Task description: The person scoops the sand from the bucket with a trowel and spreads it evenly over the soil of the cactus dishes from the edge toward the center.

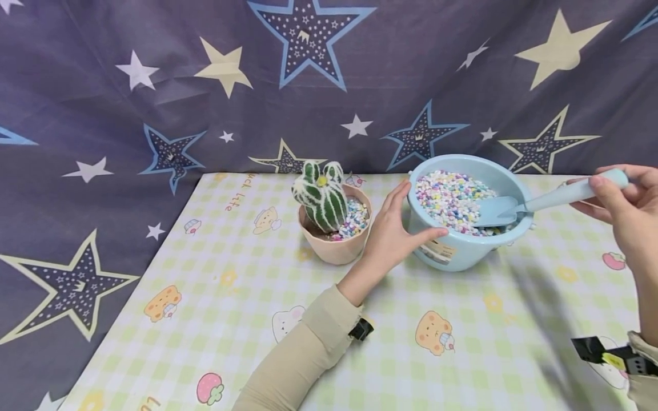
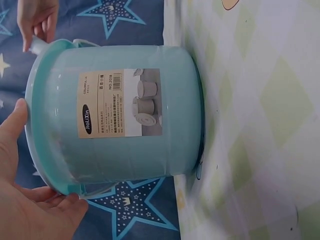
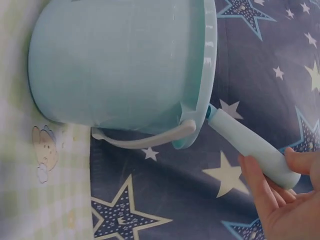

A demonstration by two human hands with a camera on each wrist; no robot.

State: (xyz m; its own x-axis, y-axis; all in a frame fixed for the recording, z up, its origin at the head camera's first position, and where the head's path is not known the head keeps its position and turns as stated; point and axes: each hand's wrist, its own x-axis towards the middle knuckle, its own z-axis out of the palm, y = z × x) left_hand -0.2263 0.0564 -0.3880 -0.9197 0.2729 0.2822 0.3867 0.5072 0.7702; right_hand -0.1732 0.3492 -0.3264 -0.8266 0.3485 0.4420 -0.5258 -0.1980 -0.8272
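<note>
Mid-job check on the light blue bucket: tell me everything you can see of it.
The light blue bucket looks like glossy plastic, with a flared rim, a pale handle hanging down and a printed label. It stands upright on the checked tablecloth, right of the cactus pot, partly filled with multicoloured pebbles. The left hand grips its rim; the scoop in the right hand crosses the rim, blade against the pebbles.

We count one left hand [image 1: 392, 233], one right hand [image 1: 628, 201], one bucket [image 1: 470, 249], one scoop [image 1: 564, 193], one cactus [image 1: 329, 206] and one pot [image 1: 335, 251] (the beads [image 1: 446, 197] are too many to number).
</note>
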